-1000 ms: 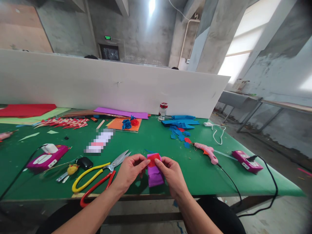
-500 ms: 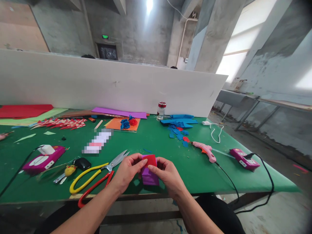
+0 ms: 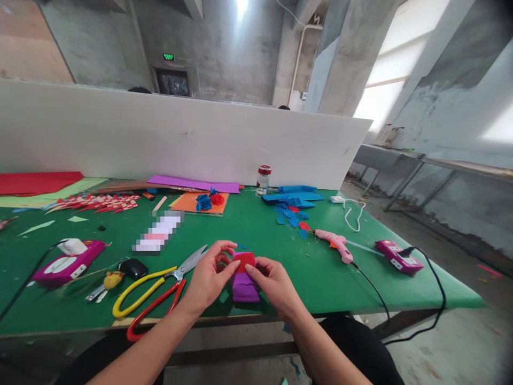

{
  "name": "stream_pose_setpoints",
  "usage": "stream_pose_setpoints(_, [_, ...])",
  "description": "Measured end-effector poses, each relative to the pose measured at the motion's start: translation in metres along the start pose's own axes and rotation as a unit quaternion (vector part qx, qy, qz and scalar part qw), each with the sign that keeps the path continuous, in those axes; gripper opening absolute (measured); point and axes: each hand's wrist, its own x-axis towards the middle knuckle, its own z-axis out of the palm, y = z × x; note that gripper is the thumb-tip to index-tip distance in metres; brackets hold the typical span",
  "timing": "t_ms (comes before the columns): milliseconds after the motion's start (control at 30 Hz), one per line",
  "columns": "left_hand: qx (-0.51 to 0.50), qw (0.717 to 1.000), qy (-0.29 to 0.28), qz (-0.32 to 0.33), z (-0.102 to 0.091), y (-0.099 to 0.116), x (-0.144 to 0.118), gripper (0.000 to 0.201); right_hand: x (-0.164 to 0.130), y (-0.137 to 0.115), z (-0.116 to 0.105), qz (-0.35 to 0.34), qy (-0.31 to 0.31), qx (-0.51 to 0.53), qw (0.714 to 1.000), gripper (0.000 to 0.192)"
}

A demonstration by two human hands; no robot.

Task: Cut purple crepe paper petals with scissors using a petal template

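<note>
You held a small folded piece of purple and red paper between both hands, just above the near edge of the green table, around the middle of that edge. Your left hand pinched its left side, thumb and fingertips closed on the red top. Your right hand pinched the right side the same way, its thumb pressed to the red part. The two hands nearly touched across the paper.

Just left of your left hand lay scissors with one yellow and one red handle, blades pointing toward the paper. Farther left near that edge sat a magenta power strip. To your right, a pink glue gun lay on the table, well apart from your hands. A white partition board stood along the far edge.
</note>
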Motion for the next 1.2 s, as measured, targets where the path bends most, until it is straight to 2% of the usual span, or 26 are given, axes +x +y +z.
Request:
stream_pose_setpoints(67, [0.074,0.995,0.011,0.073,-0.003,0.002,0.0,0.017,0.001,0.005,-0.001,-0.022,0.012,-0.043,0.999,0.03])
stream_pose_setpoints(133, [0.131,0.985,-0.003,0.11,-0.006,0.005,0.0,0.011,0.001,0.008,-0.002,-0.04,0.015,-0.074,0.996,0.026])
stream_pose_setpoints(300, [0.157,0.98,-0.015,0.126,-0.007,0.005,0.0,0.011,0.001,0.008,-0.002,-0.038,0.008,-0.065,0.997,0.026])
stream_pose_setpoints(400, [0.148,0.981,0.007,0.128,-0.007,0.001,0.0,0.01,0.0,0.002,-0.001,0.004,-0.022,0.014,1.0,0.026])
stream_pose_setpoints(533, [0.125,0.986,0.027,0.106,-0.009,0.0,0.001,0.013,-0.003,-0.006,0.002,0.049,-0.087,0.116,0.988,0.032])
stream_pose_setpoints(600, [0.112,0.987,0.049,0.109,-0.011,0.003,0.002,0.013,-0.003,-0.008,0.002,0.061,-0.072,0.133,0.987,0.037])
stream_pose_setpoints(667, [0.09,0.989,0.062,0.095,-0.013,0.008,0.002,0.014,-0.001,-0.009,0.0,0.077,-0.021,0.143,0.987,0.043])
stream_pose_setpoints(733, [0.076,0.994,0.028,0.067,-0.015,0.014,0.002,0.016,0.001,-0.009,-0.004,0.089,0.041,0.149,0.984,0.049])
stream_pose_setpoints(800, [0.082,0.995,-0.045,0.044,-0.016,0.018,0.001,0.015,0.004,-0.009,-0.008,0.096,0.08,0.151,0.981,0.053])
stream_pose_setpoints(867, [0.1,0.988,-0.116,0.035,-0.015,0.02,0.0,0.014,0.005,-0.009,-0.01,0.094,0.084,0.146,0.981,0.055])
stream_pose_setpoints(933, [0.12,0.98,-0.152,0.035,-0.014,0.019,-0.001,0.013,0.005,-0.009,-0.01,0.084,0.073,0.123,0.986,0.053])
stream_pose_setpoints(1033, [0.145,0.975,-0.167,0.034,-0.01,0.016,-0.001,0.012,0.004,-0.007,-0.008,0.063,0.056,0.082,0.993,0.048])
stream_pose_setpoints(1200, [0.127,0.981,-0.145,-0.005,-0.006,0.007,0.0,0.012,0.002,-0.003,-0.005,0.061,0.036,0.058,0.996,0.044])
